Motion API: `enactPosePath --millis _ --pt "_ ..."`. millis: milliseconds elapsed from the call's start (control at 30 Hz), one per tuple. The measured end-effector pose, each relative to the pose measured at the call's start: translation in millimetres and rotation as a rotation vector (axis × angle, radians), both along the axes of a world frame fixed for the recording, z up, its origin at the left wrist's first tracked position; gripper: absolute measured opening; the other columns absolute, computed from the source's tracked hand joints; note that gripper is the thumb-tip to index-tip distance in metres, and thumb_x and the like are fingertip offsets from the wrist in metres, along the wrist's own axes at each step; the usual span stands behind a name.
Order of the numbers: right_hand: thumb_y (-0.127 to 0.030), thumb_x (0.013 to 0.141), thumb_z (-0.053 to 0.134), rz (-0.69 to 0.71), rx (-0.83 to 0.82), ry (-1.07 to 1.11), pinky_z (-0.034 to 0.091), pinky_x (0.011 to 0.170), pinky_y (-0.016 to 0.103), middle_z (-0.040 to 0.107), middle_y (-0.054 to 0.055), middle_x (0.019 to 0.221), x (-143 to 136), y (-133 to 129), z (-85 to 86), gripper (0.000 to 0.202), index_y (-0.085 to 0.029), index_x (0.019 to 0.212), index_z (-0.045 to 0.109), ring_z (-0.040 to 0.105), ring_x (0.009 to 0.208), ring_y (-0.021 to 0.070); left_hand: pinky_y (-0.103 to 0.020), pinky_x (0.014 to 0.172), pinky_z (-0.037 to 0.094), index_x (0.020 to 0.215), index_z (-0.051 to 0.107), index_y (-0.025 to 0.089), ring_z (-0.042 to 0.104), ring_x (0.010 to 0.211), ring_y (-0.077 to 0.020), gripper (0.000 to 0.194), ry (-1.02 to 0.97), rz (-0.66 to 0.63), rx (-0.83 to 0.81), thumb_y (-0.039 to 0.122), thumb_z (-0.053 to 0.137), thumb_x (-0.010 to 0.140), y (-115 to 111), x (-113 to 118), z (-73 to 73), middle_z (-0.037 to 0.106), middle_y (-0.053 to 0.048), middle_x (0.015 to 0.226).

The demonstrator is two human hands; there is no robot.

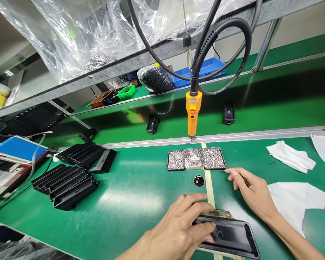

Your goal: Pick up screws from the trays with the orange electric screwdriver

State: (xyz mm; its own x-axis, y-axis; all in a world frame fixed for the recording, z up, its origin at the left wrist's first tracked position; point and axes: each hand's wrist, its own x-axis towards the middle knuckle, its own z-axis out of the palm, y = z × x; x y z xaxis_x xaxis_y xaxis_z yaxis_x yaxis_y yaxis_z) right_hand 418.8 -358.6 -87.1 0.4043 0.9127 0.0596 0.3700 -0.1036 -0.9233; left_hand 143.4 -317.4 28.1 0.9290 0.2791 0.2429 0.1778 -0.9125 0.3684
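My left hand [180,225] rests on the left end of a flat black plastic part [230,236] lying on the green table near the front edge, fingers curled over its top. Apart from that part, my right hand [250,189] lies flat on the table with fingers spread toward three small trays of screws [196,159]. A small round black piece [199,180] sits just in front of the trays. An orange electric screwdriver [193,113] hangs on a black cable above the trays.
Stacks of black ribbed housings [67,182] lie at the left. White cloths [295,198] lie at the right. Two black parts [229,113] sit on the conveyor belt behind a metal rail. Blue and green bins stand farther back.
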Motion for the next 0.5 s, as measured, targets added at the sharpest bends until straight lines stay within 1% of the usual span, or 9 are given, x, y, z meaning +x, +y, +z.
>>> enactPosePath --millis 33,100,167,267,333,400,500 --pt "-0.064 0.102 0.053 0.0 0.001 0.0 0.044 0.06 0.028 0.067 0.0 0.08 -0.1 0.0 0.6 0.047 -0.024 0.112 0.075 0.059 0.063 0.014 -0.044 0.105 0.056 0.119 0.069 0.019 0.052 0.139 -0.0297 0.018 0.014 0.003 -0.022 0.025 0.06 0.105 0.6 -4.3 0.7 0.068 -0.01 0.133" --pt "-0.064 0.101 0.053 -0.002 0.003 0.001 0.044 0.06 0.029 0.067 0.0 0.079 -0.5 0.3 1.9 0.048 -0.023 0.11 0.075 0.058 0.063 0.0146 -0.045 0.11 0.054 0.121 0.068 0.019 0.049 0.143 -0.0288 0.021 0.014 0.01 -0.078 0.028 0.053 0.108 2.6 -14.2 0.3 0.066 -0.011 0.134" --pt "-0.065 0.1 0.053 -0.003 0.006 0.003 0.043 0.059 0.03 0.066 0.001 0.077 -1.2 0.9 3.1 0.048 -0.024 0.107 0.076 0.057 0.061 0.0151 -0.046 0.112 0.054 0.122 0.067 0.019 0.046 0.146 -0.0287 0.029 -0.005 0.019 -0.093 0.037 0.047 0.11 4.5 -23.4 -3.8 0.065 -0.013 0.135" --pt "-0.065 0.1 0.053 0.002 0.011 0.004 0.042 0.059 0.03 0.066 0.0 0.078 -2.2 1.7 3.5 0.046 -0.025 0.106 0.075 0.056 0.061 0.0151 -0.055 0.109 0.055 0.133 0.064 0.023 0.038 0.152 -0.0347 0.046 0.021 -0.005 -0.008 0.055 0.041 0.108 5.3 -31.4 -16.3 0.057 -0.017 0.148" --pt "-0.064 0.1 0.053 0.005 0.011 -0.001 0.042 0.06 0.03 0.066 0.0 0.079 -2.4 1.7 3.2 0.044 -0.025 0.106 0.075 0.057 0.062 0.0149 -0.062 0.105 0.056 0.142 0.06 0.027 0.033 0.155 -0.0397 0.056 0.072 -0.027 0.049 0.064 0.038 0.105 4.2 -32.8 -24.8 0.05 -0.018 0.157" --pt "-0.062 0.101 0.053 0.007 0.01 -0.006 0.043 0.062 0.03 0.066 -0.001 0.08 -2.2 1.1 3.0 0.043 -0.026 0.107 0.075 0.058 0.063 0.0146 -0.065 0.104 0.056 0.148 0.056 0.029 0.031 0.157 -0.0421 0.063 0.109 -0.042 0.065 0.069 0.034 0.104 2.7 -33.2 -30.2 0.046 -0.018 0.162" --pt "-0.061 0.102 0.053 0.011 0.009 -0.007 0.042 0.061 0.03 0.067 -0.001 0.081 -1.7 0.2 3.3 0.041 -0.026 0.106 0.074 0.058 0.063 0.0141 -0.065 0.106 0.055 0.152 0.052 0.031 0.029 0.158 -0.0413 0.066 0.126 -0.053 0.046 0.07 0.029 0.104 0.6 -34.2 -31.7 0.043 -0.016 0.165"
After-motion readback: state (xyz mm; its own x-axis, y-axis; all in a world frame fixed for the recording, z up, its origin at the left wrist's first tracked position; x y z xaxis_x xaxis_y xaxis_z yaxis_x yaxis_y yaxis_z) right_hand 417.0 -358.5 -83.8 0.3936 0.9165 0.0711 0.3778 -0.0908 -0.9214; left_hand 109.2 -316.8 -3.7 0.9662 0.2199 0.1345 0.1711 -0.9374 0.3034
